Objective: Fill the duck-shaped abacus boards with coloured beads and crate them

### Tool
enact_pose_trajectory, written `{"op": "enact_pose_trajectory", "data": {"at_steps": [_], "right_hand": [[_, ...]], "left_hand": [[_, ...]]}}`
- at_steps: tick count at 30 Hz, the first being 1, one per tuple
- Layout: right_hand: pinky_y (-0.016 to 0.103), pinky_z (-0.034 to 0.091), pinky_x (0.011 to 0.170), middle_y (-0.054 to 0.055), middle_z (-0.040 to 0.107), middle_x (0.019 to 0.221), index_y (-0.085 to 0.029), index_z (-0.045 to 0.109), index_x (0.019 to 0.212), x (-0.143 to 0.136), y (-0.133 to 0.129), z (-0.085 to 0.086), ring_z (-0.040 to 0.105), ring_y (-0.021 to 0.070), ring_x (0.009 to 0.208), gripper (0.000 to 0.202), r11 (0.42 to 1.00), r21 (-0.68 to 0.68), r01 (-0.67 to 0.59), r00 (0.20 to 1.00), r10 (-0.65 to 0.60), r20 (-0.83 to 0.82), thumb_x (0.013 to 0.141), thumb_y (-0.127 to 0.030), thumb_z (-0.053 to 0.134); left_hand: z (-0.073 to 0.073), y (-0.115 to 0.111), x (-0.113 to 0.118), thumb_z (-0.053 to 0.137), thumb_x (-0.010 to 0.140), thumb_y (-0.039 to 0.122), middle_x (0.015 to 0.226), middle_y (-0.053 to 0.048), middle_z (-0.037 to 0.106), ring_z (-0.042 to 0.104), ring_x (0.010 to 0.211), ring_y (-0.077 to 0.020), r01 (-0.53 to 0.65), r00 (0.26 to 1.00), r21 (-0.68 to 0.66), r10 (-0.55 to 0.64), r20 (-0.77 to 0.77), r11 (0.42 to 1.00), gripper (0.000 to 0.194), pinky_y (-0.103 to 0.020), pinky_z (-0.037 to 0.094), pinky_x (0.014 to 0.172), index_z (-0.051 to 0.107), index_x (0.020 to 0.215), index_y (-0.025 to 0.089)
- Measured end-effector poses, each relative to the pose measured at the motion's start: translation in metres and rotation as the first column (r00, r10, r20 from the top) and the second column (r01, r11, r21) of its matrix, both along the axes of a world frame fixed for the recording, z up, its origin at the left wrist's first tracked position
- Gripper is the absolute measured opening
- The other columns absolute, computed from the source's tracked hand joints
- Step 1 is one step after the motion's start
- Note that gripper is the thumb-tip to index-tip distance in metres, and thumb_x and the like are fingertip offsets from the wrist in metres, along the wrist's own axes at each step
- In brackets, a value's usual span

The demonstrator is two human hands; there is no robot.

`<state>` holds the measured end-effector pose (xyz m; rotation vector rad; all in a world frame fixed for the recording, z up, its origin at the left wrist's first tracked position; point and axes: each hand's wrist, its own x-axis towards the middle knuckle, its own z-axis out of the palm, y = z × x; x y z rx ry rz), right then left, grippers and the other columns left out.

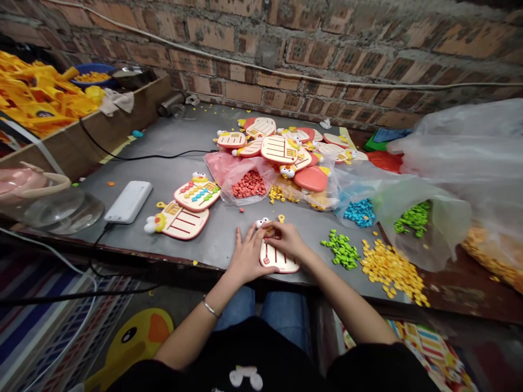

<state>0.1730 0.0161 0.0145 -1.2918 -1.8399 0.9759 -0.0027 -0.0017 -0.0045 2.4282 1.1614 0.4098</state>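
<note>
A cream toy board (281, 263) with slots and a cartoon head with bulging eyes lies at the table's front edge. My left hand (245, 256) grips its left side, thumb along the bottom edge and fingers by the head. My right hand (289, 239) is closed in a pinch over the upper part of the board; whatever its fingertips hold is hidden. A small red piece (266, 261) sits in the leftmost slot. To the left, a board with coloured pieces (196, 194) rests on a second slotted board (186, 222).
More boards (280, 149) are heaped behind bags of red pieces (249, 185) and blue pieces (359, 212). Loose green pieces (342, 249) and yellow pieces (392, 269) lie right. A white power bank (128, 201) with a cable and a crate of yellow parts (122, 117) are left.
</note>
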Motion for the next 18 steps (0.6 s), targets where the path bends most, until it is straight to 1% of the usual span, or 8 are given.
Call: {"op": "enact_pose_trajectory", "data": {"at_steps": [4,6,7,9,11,12,15,18], "right_hand": [[0.026,0.049,0.063,-0.003,0.067,0.065,-0.019,0.061,0.117,0.005,-0.006,0.004,0.063,0.0156,0.059,0.054,0.992,-0.078,-0.097,0.995,0.097,-0.005,0.066,-0.020,0.078],[0.025,0.048,0.060,-0.003,0.067,0.066,-0.020,0.062,0.117,0.010,-0.002,0.007,0.062,0.0151,0.058,0.050,0.979,-0.121,-0.165,0.986,0.159,-0.059,0.070,-0.028,0.077],[0.025,0.047,0.060,-0.001,0.067,0.068,-0.019,0.063,0.115,0.010,0.003,0.009,0.062,0.0149,0.059,0.043,0.983,-0.114,-0.147,0.987,0.138,-0.078,0.075,-0.032,0.073],[0.025,0.047,0.062,0.002,0.068,0.076,-0.018,0.067,0.105,0.007,0.020,0.012,0.061,0.0145,0.064,0.027,1.000,-0.021,-0.007,0.998,0.006,-0.055,0.083,-0.033,0.065],[0.026,0.047,0.069,0.004,0.069,0.086,-0.017,0.067,0.098,-0.006,0.041,0.012,0.060,0.0148,0.072,0.017,0.986,0.127,0.111,0.992,-0.117,0.045,0.086,-0.027,0.061],[0.027,0.046,0.072,0.006,0.068,0.090,-0.016,0.067,0.096,-0.014,0.052,0.011,0.060,0.0154,0.077,0.014,0.977,0.186,0.103,0.984,-0.127,0.124,0.085,-0.024,0.062],[0.030,0.044,0.080,0.010,0.065,0.098,-0.014,0.068,0.095,-0.043,0.084,0.006,0.058,0.0190,0.089,0.014,0.967,0.245,-0.072,0.910,-0.037,0.413,0.083,-0.018,0.065],[0.030,0.043,0.079,0.011,0.063,0.095,-0.013,0.068,0.092,-0.060,0.107,0.002,0.057,0.0206,0.090,0.010,0.957,0.199,-0.213,0.810,0.059,0.583,0.084,-0.016,0.062]], "left_hand": [[-0.002,0.000,-0.001,0.072,0.066,0.059,0.152,-0.016,0.031,0.013,0.145,-0.0344,-0.002,1.000,0.011,0.001,0.020,1.000,0.114,-0.067,-0.005,0.112,0.006,0.150,0.019],[-0.003,0.000,-0.001,0.072,0.067,0.059,0.153,-0.016,0.030,0.012,0.146,-0.0340,0.002,1.000,0.014,-0.002,0.028,1.000,0.114,-0.067,-0.004,0.112,0.005,0.150,0.019],[-0.003,0.000,-0.001,0.071,0.067,0.059,0.153,-0.016,0.029,0.011,0.146,-0.0338,0.005,1.000,0.017,-0.006,0.030,1.000,0.113,-0.066,-0.005,0.112,0.005,0.150,0.019],[-0.003,0.001,-0.001,0.070,0.068,0.060,0.155,-0.016,0.026,0.010,0.146,-0.0337,0.015,1.000,0.024,-0.016,0.025,1.000,0.111,-0.065,-0.005,0.112,0.007,0.149,0.018],[-0.004,0.001,0.000,0.070,0.068,0.060,0.154,-0.017,0.026,0.010,0.146,-0.0339,0.020,1.000,0.031,-0.021,0.015,0.999,0.107,-0.063,-0.002,0.114,0.013,0.148,0.016],[-0.004,0.002,0.000,0.070,0.068,0.060,0.153,-0.018,0.028,0.011,0.146,-0.0341,0.020,1.000,0.033,-0.020,0.009,0.999,0.104,-0.062,0.000,0.115,0.018,0.146,0.016],[-0.005,0.003,0.000,0.070,0.067,0.060,0.149,-0.018,0.037,0.017,0.144,-0.0343,0.016,1.000,0.044,-0.016,-0.001,0.999,0.096,-0.059,0.007,0.116,0.029,0.141,0.014],[-0.006,0.005,-0.001,0.070,0.067,0.061,0.148,-0.019,0.037,0.021,0.143,-0.0342,0.021,1.000,0.051,-0.021,-0.007,0.998,0.095,-0.058,0.009,0.116,0.031,0.140,0.014]]}}
